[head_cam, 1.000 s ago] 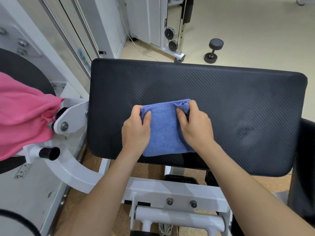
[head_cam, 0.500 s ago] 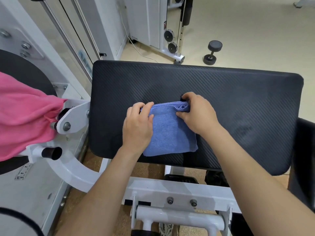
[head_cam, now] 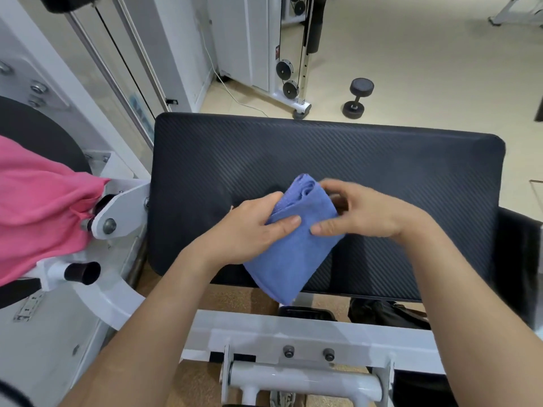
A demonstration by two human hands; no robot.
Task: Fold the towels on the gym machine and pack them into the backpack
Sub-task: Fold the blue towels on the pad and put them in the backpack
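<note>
**Folded towel comes up off the pad**

A second ago the folded blue terry towel (head_cam: 296,254) lay flat on the black ribbed vinyl pad (head_cam: 382,160). Now it is lifted and tilted, with the left hand (head_cam: 252,227) gripping one edge and the right hand (head_cam: 373,215) pinching the other. Folding looks done, so packing is next. The crumpled pink towel (head_cam: 38,207) waits.
</note>
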